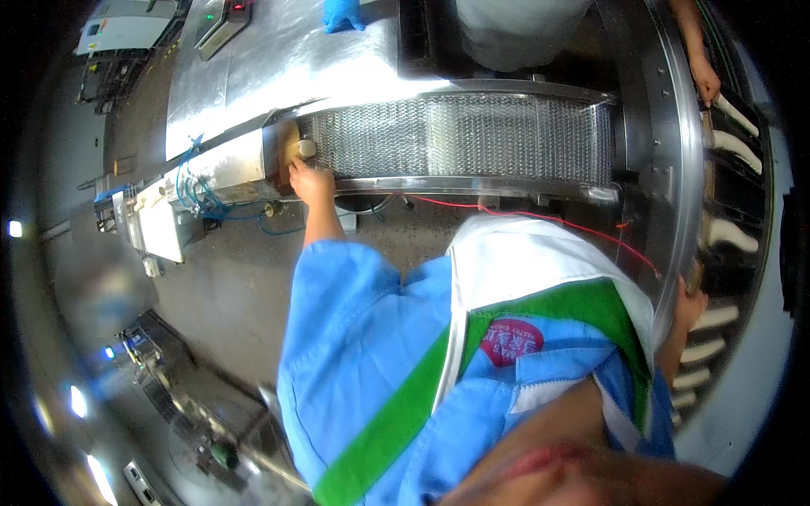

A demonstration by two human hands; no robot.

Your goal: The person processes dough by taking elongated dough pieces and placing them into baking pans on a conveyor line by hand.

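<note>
My left hand (312,181) reaches to the left end of a metal mesh conveyor (456,139). Its fingers are closed at a small pale, dough-like piece (306,148), which appears to be in their grip. Behind that piece is a tan surface (288,139) at the conveyor's end. Over on the right, my right hand (693,304) is beyond a curved metal rail (679,198), beside a row of long pale dough strips (732,234) on a dark surface. The rail and blur partly hide its fingers, so what they touch cannot be made out.
A person's hand (707,80) is at the strips, upper right. Another person in pale clothing (523,29) stands across the conveyor. A blue glove (342,15) and a device with a lit display (224,25) rest on the steel table (278,59). A red cable (548,218) runs below the conveyor.
</note>
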